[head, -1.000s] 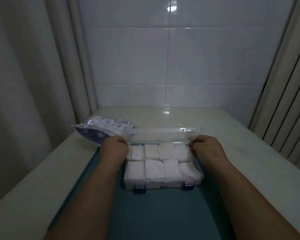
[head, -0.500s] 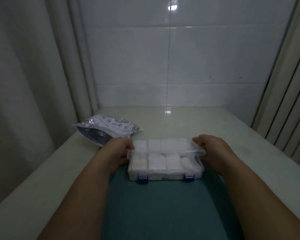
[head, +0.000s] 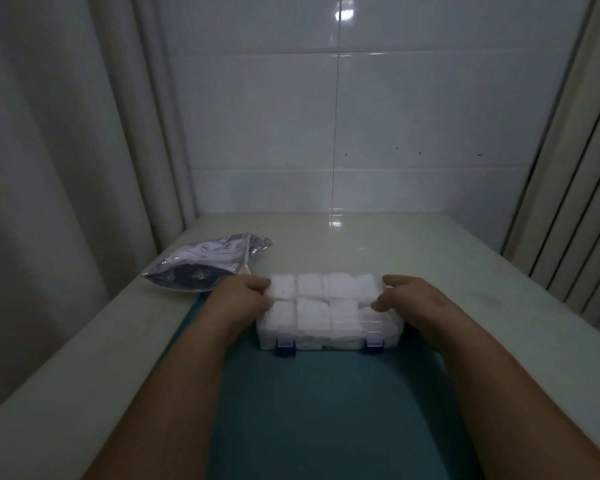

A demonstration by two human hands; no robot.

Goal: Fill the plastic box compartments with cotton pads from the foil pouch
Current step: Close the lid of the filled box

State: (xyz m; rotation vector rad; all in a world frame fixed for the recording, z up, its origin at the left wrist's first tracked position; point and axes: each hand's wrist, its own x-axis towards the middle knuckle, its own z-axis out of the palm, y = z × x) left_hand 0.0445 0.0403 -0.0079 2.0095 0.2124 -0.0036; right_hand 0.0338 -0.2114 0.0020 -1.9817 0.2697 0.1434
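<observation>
The box (head: 329,336) sits on the green mat (head: 326,417), long side running left to right, full of white pads (head: 310,285). The left hand (head: 243,301) and right hand (head: 413,299) each pinch one end of its lid (head: 343,308). Two blue clips (head: 285,347) face the person. The pouch (head: 201,268) lies behind the left hand.

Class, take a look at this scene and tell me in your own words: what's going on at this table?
A person is holding a clear plastic box with both hands, the left hand taking a grip on its left end and the right hand on its right end. The lid is down over the compartments, and white cotton pads show through in all of them. I cannot tell whether the two blue latches at the front are fastened. The foil pouch lies open on the table, behind and left of the box.
</observation>
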